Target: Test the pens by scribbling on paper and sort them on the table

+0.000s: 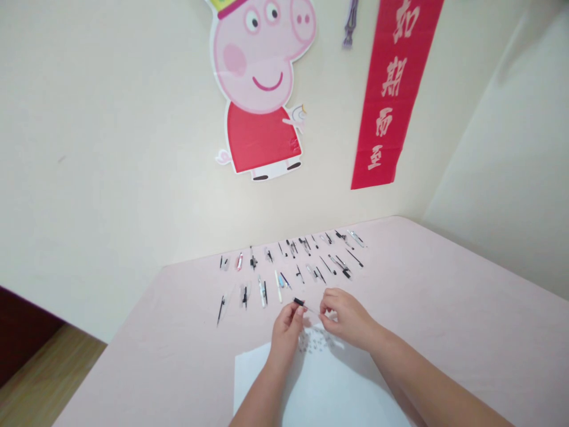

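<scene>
My left hand (287,329) is closed in a pinch on a small pen part with a black end (299,302), held just above the pink table (444,308). My right hand (347,317) is beside it, fingers curled and pinched near the thin far end of that same part; what it grips is too small to make out. Both hands hover over the top edge of a white paper sheet (320,385) that carries small scribble marks (316,341).
Several pens and loose pen parts (288,264) lie in rows across the table beyond my hands. A cartoon pig sticker (260,89) and a red banner (393,89) hang on the wall. The table's left edge drops to a wooden floor (40,379).
</scene>
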### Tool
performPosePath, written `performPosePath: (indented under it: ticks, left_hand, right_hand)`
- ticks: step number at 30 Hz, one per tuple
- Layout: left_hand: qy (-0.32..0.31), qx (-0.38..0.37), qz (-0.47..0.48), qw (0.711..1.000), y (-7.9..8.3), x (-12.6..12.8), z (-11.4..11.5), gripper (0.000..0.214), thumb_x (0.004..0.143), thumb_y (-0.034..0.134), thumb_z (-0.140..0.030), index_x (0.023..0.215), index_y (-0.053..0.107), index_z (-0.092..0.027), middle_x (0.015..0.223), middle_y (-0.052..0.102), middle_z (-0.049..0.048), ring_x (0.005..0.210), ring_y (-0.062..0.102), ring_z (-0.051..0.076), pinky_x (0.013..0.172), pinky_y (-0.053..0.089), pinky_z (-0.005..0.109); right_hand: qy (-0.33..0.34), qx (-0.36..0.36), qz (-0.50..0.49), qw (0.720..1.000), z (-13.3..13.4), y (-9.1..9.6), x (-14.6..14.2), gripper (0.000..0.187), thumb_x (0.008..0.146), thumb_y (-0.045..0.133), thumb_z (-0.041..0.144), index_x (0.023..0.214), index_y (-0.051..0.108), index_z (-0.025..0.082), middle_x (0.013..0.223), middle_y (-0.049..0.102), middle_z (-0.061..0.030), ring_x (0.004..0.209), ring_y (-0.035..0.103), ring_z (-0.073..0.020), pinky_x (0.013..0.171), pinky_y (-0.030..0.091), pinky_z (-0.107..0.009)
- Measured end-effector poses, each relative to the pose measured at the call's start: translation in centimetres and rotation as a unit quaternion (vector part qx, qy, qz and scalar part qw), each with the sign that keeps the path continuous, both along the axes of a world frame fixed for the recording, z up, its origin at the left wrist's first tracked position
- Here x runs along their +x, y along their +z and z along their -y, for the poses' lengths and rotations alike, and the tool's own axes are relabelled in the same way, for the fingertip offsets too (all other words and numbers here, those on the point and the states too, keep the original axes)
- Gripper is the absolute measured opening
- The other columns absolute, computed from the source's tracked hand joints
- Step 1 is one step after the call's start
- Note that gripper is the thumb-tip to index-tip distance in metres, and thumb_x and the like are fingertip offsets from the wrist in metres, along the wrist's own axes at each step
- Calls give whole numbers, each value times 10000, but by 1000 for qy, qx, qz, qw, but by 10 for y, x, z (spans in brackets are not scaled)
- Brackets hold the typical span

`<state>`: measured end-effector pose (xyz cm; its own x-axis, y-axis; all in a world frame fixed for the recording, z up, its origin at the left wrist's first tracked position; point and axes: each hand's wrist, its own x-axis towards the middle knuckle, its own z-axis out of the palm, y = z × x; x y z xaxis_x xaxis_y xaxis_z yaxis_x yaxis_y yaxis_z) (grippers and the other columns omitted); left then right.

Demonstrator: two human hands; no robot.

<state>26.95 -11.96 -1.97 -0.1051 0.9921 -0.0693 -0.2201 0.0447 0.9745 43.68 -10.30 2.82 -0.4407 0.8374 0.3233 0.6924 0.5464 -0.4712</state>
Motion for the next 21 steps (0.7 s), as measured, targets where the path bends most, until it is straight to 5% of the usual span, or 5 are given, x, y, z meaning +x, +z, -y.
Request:
performPosePath:
  ticks: [13, 21]
  left_hand:
    - [-20, -25, 98, 995, -3, -3, -3, 355, 661, 711, -464, 809, 663, -145, 735, 603, 28, 622, 528, 101, 602, 433, 221]
    - [-33, -48, 190, 980, 7, 0, 0, 348, 659, 725, -437, 814, 635, -138, 624, 542, -22, 577, 510, 81, 580, 424, 204]
  right_hand:
    - [53, -17, -66, 996, 5, -22, -31, 114, 653, 545, 57, 644, 555, 170, 725, 560, -13, 766, 518, -152, 706, 377, -255]
    - [74, -23, -57, 995, 4, -15, -19, 90, 790, 539, 186, 764, 625, 183, 792, 582, -34, 811, 534, -167, 737, 398, -281]
